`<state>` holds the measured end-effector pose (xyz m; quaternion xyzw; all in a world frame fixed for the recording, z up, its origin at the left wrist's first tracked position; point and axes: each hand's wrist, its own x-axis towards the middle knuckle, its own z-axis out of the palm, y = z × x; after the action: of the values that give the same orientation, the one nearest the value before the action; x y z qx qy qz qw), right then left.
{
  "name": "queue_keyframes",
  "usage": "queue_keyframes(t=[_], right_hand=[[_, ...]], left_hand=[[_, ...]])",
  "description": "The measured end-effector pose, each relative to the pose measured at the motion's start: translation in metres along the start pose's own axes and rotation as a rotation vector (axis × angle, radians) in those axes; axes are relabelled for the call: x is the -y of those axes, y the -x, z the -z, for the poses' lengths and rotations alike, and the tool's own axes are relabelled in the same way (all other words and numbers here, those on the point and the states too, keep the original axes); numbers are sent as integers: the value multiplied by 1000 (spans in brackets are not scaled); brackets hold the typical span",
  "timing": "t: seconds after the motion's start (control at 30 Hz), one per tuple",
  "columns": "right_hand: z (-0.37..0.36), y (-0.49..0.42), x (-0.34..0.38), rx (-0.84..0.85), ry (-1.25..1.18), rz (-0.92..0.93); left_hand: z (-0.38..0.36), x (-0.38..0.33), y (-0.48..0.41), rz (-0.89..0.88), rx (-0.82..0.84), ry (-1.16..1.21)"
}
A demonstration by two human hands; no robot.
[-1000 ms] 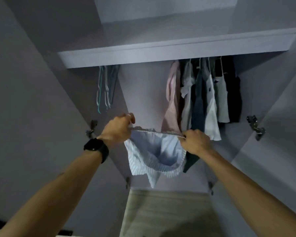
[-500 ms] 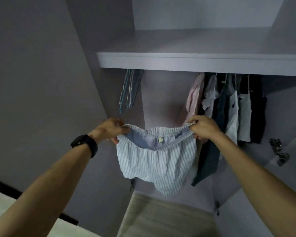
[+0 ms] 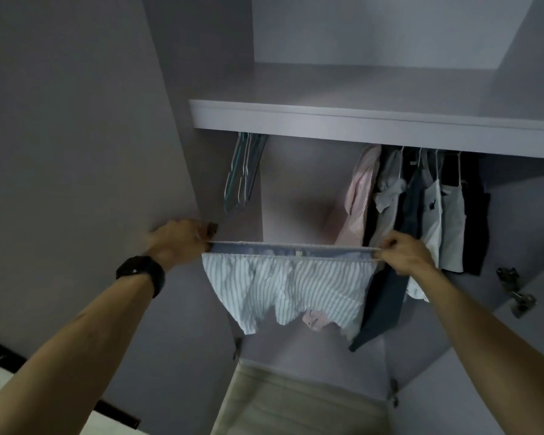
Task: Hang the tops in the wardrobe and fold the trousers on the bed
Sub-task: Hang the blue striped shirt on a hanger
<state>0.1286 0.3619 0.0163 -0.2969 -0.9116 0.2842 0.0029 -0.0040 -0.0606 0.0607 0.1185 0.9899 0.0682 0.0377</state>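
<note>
Blue-and-white striped shorts [image 3: 288, 288] hang in the air in front of the open wardrobe, their elastic waistband pulled into a taut straight line. My left hand [image 3: 178, 240], with a black watch on the wrist, pinches the waistband's left end. My right hand [image 3: 402, 255] pinches its right end. Behind the shorts, several tops [image 3: 421, 208] hang on the wardrobe rail at the right: pink, grey, dark blue, white and black ones.
Several empty hangers [image 3: 244, 174] hang at the rail's left end. A grey shelf [image 3: 343, 120] runs above the rail. The wardrobe's left door [image 3: 76, 152] stands open beside my left arm. A door hinge [image 3: 515, 293] sticks out at the right. Pale flooring [image 3: 296, 403] lies below.
My hands have moved apart and stretched the waistband from a slack open loop into a flat tight line. The view has tilted slightly.
</note>
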Motion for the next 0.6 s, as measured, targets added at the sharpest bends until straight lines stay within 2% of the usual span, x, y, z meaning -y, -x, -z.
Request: queue_keyframes(t=[0.07,0.17,0.27,0.37,0.43,0.53,0.6], right_hand=[[-13,2,3,26,-12,4],[-37,4,20,-33,67,127],[-50,6,30,-5,113,201],[-63,8,34,49,179,259],[-70,4,38,144,213,274],[-79,-7,46,372,195,319],[-85,-16,60,466,125,369]], left_hand=[[-8,-17,8,-72,-73,-140],[-20,-53,16,-199,-195,-318],[-19,-56,21,-130,-150,-356],[-20,-47,30,-90,-195,-408],[-18,-40,34,-86,-233,-466],[-12,-30,31,-41,-219,-531],[-8,-26,27,-19,-210,-591]])
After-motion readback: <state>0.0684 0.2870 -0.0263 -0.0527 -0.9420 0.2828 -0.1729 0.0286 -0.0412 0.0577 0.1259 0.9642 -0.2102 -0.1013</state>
